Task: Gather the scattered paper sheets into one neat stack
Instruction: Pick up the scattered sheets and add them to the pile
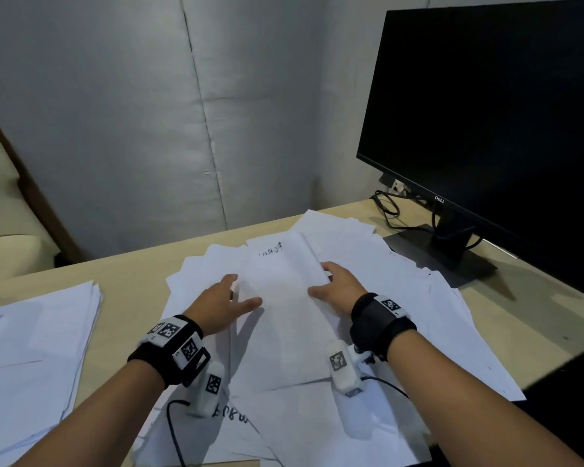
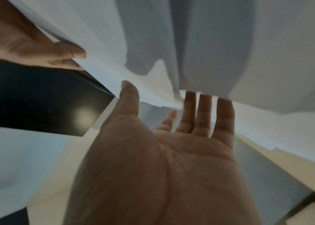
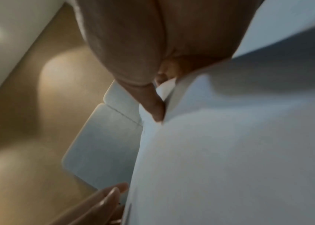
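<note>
White paper sheets lie fanned out across the wooden desk. On top of them a thicker bundle of sheets sits between both hands. My left hand is at the bundle's left edge, thumb lying on top; in the left wrist view my left hand has straight fingers whose tips slip under the paper edge. My right hand grips the bundle's right edge. In the right wrist view my right hand pinches the bundle between thumb and curled fingers.
A separate stack of sheets lies at the desk's left. A black monitor stands at the right on a flat base, with cables behind it. A grey wall runs along the desk's far edge. A cream chair is far left.
</note>
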Demonstrator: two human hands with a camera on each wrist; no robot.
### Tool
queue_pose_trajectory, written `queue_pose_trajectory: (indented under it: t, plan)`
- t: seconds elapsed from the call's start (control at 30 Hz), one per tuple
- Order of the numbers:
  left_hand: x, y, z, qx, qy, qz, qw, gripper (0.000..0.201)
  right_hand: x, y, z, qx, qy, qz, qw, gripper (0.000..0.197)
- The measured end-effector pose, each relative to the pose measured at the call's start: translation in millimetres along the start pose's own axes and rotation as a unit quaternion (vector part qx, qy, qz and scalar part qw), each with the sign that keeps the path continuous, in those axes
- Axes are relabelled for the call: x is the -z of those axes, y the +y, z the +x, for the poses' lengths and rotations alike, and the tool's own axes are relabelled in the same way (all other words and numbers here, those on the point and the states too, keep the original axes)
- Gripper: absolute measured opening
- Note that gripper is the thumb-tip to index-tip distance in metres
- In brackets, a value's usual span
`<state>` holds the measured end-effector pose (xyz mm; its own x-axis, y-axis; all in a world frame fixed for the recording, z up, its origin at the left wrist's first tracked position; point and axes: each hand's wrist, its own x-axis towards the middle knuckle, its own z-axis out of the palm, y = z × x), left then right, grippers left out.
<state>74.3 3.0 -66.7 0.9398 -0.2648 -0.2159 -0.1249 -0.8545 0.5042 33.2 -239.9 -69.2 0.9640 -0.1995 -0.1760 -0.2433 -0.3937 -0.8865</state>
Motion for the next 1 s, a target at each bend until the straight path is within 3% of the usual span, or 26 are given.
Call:
queue_pose_trajectory:
  t: [0.1, 0.17, 0.27, 0.33, 0.43, 0.67, 0.77, 0.87, 0.93, 1.0]
  plan:
    - [2.0, 3.3, -0.3, 0.017, 0.024, -0.081, 0.996, 0.094, 8.0, -0.9, 0.7, 0.012, 0.056, 0.075, 0.996, 0.036]
    - [4.2, 4.6, -0.9, 0.021, 0.027, -0.078, 0.996, 0.093, 13.2, 0.4, 2.6, 0.012, 0.076, 0.087, 0.993, 0.033]
    - [7.1, -0.3, 4.1, 0.022, -0.005, -0.059, 0.998, 0.070, 20.5, 2.6, 4.6, 0.007, 0.078, 0.117, 0.990, 0.031]
    - [10.9, -6.6, 11.4, 0.016, -0.006, -0.106, 0.994, 0.051, 25.2, 3.0, 2.7, 0.011, 0.059, 0.123, 0.991, 0.030]
    - [22.0, -12.1, 17.7, 0.006, 0.013, -0.200, 0.980, 0.040, 33.0, 5.0, -1.9, 0.021, 0.013, 0.089, 0.996, 0.032]
    - [29.5, -12.3, 25.3, -0.041, 0.101, -0.332, 0.937, 0.035, 34.2, 14.3, -13.5, -0.024, -0.109, 0.051, 0.992, 0.051]
    - [28.1, -7.8, 23.5, -0.021, 0.141, -0.376, 0.915, 0.034, 29.6, 12.0, -10.7, -0.010, -0.085, 0.074, 0.994, 0.060]
    - [24.0, -3.9, 16.7, 0.047, 0.077, -0.399, 0.912, 0.055, 25.3, 6.3, -1.9, -0.001, -0.021, 0.168, 0.986, 0.067]
    - [20.9, 1.2, 8.5, 0.065, -0.004, -0.438, 0.897, 0.059, 20.1, 2.7, 4.8, 0.001, 0.002, 0.207, 0.978, 0.072]
    - [16.2, 8.3, 1.1, 0.059, -0.028, -0.451, 0.890, 0.057, 13.0, -2.3, 7.6, 0.006, 0.002, 0.205, 0.979, 0.078]
